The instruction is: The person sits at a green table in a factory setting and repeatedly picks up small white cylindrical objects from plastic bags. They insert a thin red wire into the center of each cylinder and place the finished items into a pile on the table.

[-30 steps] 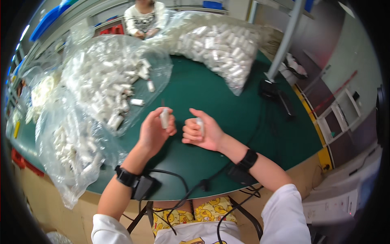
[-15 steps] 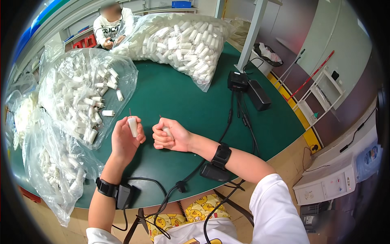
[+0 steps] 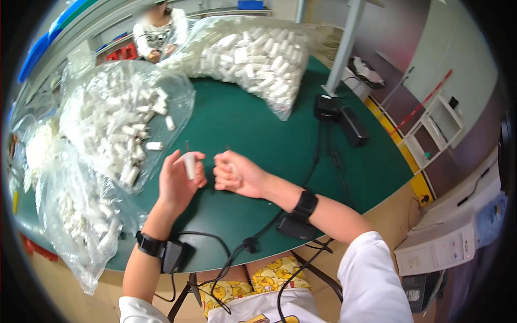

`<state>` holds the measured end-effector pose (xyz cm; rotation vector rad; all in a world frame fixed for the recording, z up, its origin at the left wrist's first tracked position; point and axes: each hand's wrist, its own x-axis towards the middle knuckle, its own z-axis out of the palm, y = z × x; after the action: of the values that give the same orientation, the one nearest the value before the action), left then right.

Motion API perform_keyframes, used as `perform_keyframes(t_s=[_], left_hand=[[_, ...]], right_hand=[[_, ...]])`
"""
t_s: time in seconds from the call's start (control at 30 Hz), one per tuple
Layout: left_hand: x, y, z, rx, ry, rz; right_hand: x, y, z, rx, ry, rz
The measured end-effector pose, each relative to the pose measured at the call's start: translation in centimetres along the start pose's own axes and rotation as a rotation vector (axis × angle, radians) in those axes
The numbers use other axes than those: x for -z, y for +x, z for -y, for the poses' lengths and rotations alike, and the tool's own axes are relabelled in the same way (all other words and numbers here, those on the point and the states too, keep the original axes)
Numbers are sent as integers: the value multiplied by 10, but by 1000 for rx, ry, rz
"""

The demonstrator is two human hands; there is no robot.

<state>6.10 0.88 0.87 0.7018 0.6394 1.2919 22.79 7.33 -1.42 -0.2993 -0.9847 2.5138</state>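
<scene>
Green table point(image 3: 242, 116), left hand point(image 3: 176, 185) upright, curled round white cylinder point(image 3: 190, 169), right hand point(image 3: 243, 175) sideways, fisted round white piece point(image 3: 233, 168)

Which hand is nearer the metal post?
Right. The right hand is left of the post, on its near side; the left hand is farther left.

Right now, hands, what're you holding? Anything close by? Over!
Left hand holding white cylinder. Right hand curled around white piece, mostly hidden. Plastic bag near left hand.
</scene>
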Motion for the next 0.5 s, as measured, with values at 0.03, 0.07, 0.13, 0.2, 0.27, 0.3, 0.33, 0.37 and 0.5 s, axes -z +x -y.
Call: perform_keyframes(t_s=[0.03, 0.07, 0.13, 0.2, 0.27, 0.3, 0.33, 0.37, 0.5], left_hand=[[0, 0, 0, 5, 10, 10], [0, 1, 0, 7, 6, 33], [4, 2, 1, 9, -1, 58], [6, 1, 0, 14, -3, 57], [3, -1, -1, 27, 12, 39], [4, -2, -2, 35, 18, 32], [3, -2, -2, 35, 24, 35], [1, -2, -3, 35, 30, 39], [-3, -1, -3, 41, 86, 3]], right_hand=[[1, 0, 1, 3, 42, 13], [0, -1, 3, -8, 77, 17], [-6, -3, 4, -24, 94, 2], [-6, -3, 4, -25, 63, -7], [-9, -3, 5, -27, 74, -42], [-10, -2, 4, -27, 80, -61], [-9, -3, 4, -25, 97, -22], [-8, -3, 4, -26, 100, -29], [-7, -3, 5, -36, 115, -46]])
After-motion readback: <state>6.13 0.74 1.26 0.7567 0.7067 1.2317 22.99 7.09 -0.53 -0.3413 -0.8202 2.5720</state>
